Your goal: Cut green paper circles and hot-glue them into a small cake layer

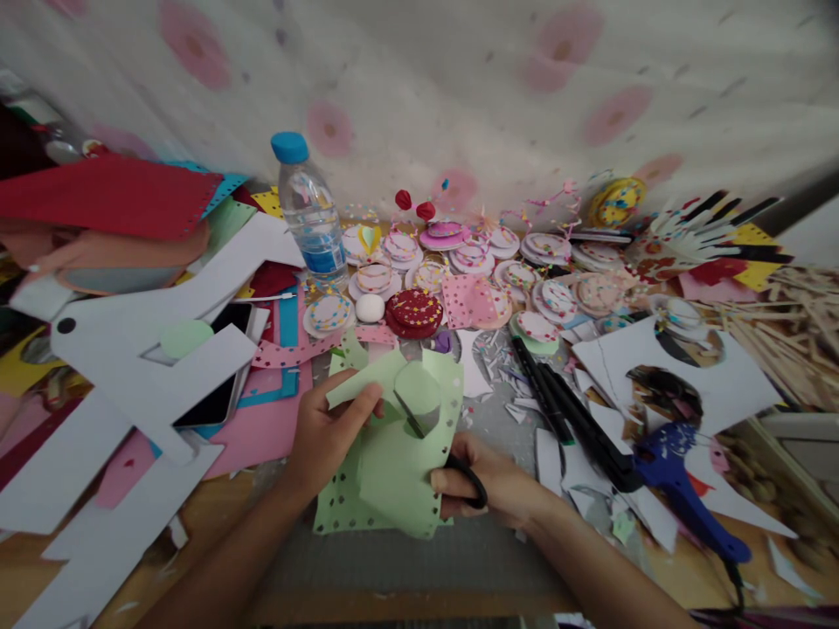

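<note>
My left hand [331, 428] pinches a pale green sheet of paper [397, 480] by its left upper edge, thumb on top. Silver dots run along the sheet's borders. In my right hand [481, 480] is a pair of scissors [468, 479] with black handles. Their blades lie within the green paper, just below a partly cut round shape [418, 387]; part of the blades is hidden by the paper. A small strip of green paper [354, 348] sticks up behind the sheet. Below the paper lies a grey cutting mat [485, 559].
Several decorated paper discs [415, 313] stand behind my hands, beside a water bottle [311, 214]. White cut-outs [118, 349] and a phone [219, 384] lie left. A blue glue gun [688, 498], black pens [541, 384] and paper scraps are right.
</note>
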Motion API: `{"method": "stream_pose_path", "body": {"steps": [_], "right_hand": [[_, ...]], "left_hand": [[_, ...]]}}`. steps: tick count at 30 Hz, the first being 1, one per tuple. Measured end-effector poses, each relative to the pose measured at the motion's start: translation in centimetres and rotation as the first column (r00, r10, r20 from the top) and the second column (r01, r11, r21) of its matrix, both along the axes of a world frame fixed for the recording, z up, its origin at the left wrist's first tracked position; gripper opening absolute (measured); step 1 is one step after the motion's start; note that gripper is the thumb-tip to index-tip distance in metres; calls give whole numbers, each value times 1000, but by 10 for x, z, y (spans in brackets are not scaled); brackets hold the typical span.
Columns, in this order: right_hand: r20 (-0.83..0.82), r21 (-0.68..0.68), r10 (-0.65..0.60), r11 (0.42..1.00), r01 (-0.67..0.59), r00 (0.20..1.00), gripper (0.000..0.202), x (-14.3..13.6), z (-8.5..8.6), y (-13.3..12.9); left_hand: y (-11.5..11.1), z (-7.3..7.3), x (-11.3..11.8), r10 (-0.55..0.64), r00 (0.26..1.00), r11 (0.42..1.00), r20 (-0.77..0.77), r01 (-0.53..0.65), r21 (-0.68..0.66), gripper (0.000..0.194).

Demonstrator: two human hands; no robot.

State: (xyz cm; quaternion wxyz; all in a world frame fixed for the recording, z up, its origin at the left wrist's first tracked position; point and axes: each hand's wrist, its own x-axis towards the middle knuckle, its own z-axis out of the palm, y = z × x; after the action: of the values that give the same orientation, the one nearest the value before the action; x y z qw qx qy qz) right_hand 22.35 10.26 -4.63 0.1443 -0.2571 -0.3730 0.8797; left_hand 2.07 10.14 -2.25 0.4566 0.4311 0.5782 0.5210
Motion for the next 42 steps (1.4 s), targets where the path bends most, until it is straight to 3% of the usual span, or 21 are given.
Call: {"method": "stream_pose_path", "body": {"steps": [12, 25, 33, 42], "right_hand": [[14, -45, -64, 997, 64, 998, 48, -3, 9, 2], [87, -32, -46, 998, 49, 995, 53, -3, 7, 3], [139, -33, -94, 995, 100, 986, 56, -1, 9, 2], [142, -34, -45, 998, 50, 989, 56, -1, 11, 4]], "left_hand": [[-2, 0, 0, -120, 985, 992, -121, 125, 33, 27], [-2, 0, -1, -115, 985, 992, -128, 121, 46, 25], [-4, -3, 5, -242, 969, 969, 58, 244, -34, 16], [-4, -3, 3, -303, 950, 952, 72, 305, -15, 28]]}}
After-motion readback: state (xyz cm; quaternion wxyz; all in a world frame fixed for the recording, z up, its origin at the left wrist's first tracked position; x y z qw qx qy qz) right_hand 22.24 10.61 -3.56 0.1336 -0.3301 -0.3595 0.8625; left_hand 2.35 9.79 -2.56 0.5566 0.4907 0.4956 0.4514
